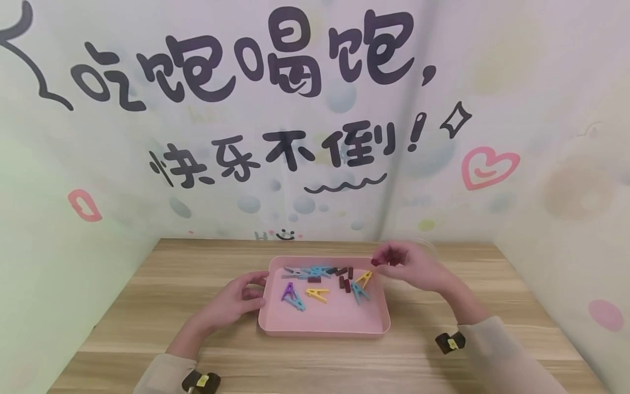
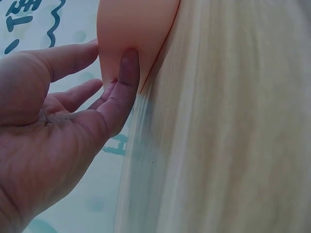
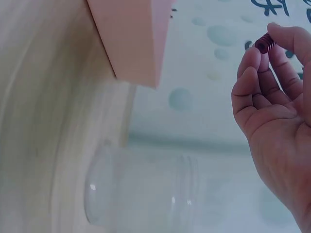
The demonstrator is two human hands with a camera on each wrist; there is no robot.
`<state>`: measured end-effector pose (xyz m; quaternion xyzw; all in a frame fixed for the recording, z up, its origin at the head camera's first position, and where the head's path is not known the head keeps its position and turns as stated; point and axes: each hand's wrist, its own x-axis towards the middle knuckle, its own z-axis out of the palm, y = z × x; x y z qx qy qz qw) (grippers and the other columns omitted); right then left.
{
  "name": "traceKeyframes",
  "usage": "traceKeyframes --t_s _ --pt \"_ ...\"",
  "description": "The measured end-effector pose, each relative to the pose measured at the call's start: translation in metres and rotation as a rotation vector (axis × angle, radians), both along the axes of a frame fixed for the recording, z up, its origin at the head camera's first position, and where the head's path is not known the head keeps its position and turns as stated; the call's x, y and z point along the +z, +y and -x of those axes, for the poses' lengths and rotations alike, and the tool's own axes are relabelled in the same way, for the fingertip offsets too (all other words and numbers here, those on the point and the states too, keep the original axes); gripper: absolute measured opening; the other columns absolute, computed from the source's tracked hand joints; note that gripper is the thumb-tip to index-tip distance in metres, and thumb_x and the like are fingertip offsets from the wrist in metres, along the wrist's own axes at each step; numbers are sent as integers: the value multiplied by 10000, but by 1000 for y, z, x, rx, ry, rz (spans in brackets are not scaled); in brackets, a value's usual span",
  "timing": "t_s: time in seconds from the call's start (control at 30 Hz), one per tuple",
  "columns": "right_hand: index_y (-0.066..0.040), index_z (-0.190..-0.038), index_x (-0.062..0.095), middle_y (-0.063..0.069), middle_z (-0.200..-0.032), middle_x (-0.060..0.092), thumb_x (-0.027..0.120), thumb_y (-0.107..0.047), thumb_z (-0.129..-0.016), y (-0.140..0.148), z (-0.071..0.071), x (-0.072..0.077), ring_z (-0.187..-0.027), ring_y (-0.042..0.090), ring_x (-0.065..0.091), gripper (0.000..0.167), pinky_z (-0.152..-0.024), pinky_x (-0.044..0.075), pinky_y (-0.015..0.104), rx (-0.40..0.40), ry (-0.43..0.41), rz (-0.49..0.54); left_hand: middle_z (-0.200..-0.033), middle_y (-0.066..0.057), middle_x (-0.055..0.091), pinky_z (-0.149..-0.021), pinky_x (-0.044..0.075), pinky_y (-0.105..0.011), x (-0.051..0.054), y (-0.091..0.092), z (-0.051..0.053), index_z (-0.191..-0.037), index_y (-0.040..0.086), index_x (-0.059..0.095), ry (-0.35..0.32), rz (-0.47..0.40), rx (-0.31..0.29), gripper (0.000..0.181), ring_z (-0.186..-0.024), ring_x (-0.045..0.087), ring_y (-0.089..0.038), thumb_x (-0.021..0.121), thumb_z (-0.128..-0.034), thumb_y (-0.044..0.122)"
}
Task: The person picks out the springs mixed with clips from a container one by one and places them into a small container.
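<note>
My right hand [image 1: 410,267], raised at the back right corner of the pink tray [image 1: 325,324], pinches a small dark red ribbed cylinder [image 3: 265,43] between thumb and fingertips. A round hole shows in its end. Against the tray's left outer wall, my left hand [image 1: 239,300] rests its thumb and fingertips, spread along that side. Inside the tray lie several dark red and brown cylinders [image 1: 347,285]. Plastic clothespins lie among them: a yellow one [image 1: 317,295] near the middle, a purple one [image 1: 289,291] touching a blue one [image 1: 297,302], and more blue ones [image 1: 317,271] at the back.
A clear, jar-like container [image 3: 141,189] stands right of the tray, mostly hidden behind my right hand in the head view. The wood-grain table [image 1: 315,364] reaches back to a wall with large black lettering [image 1: 295,54]. Pale walls close in both sides.
</note>
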<state>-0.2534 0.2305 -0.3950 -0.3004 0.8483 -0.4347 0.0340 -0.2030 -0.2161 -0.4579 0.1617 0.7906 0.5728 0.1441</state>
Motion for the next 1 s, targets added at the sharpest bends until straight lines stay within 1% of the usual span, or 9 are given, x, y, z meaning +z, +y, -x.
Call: traceKeyframes --t_s 0.1,0.23,0.33,0.57,0.67,0.83,0.9,1.0 --pt "-114 -1063 743 41 -997 731 798 -61 -947 10 1 5 -885 230 683 139 -730 619 284 -19 13 15 -1448 -322 493 -936 628 -342 1 0 0 -1577 -120 337 1 -4 -2 640 -1253 621 -443 648 -1027 -16" --pt "-62 -1091 734 82 -1025 736 791 -44 -949 24 1 12 -907 235 695 154 -767 634 283 -37 -5 40 -1447 -319 494 -933 631 -348 1 1 0 -1578 -119 339 -7 -8 3 640 -1252 620 -444 648 -1025 -22" --pt "-40 -1103 730 86 -1027 737 788 -60 -957 34 2 15 -910 221 700 158 -778 633 269 -64 0 40 -1453 -307 500 -946 628 -358 2 1 0 -1581 -108 345 -11 3 11 643 -1259 620 -436 656 -1028 -3" --pt "-4 -1099 727 106 -1008 738 789 -71 -963 59 8 15 -883 187 701 164 -760 626 251 -148 17 48 -1460 -300 509 -979 616 -376 3 2 -2 -1586 -94 352 -3 23 14 646 -1272 612 -441 662 -1029 11" --pt "-13 -1102 738 96 -1005 739 789 -80 -965 68 11 14 -875 165 688 160 -750 606 233 -198 45 25 -1456 -300 513 -979 614 -364 4 2 -2 -1585 -97 352 3 26 11 645 -1269 614 -437 660 -1029 10" --pt "-79 -1085 761 32 -974 733 796 -134 -971 78 13 12 -855 147 635 131 -716 541 229 -282 132 -51 -1453 -303 510 -969 616 -345 2 1 -1 -1585 -102 346 6 16 5 646 -1264 614 -437 656 -1028 0" --pt "-83 -1081 764 23 -966 732 796 -146 -973 82 15 10 -840 153 618 128 -695 521 240 -305 154 -69 -1454 -305 509 -972 614 -345 2 1 -1 -1586 -102 343 6 12 4 652 -1271 610 -445 659 -1025 -2" --pt "-62 -1084 762 25 -959 731 792 -156 -978 87 16 6 -831 166 608 145 -681 507 248 -328 161 -85 -1459 -303 506 -984 610 -354 0 0 -1 -1588 -99 340 2 8 4 660 -1284 602 -454 665 -1023 3"
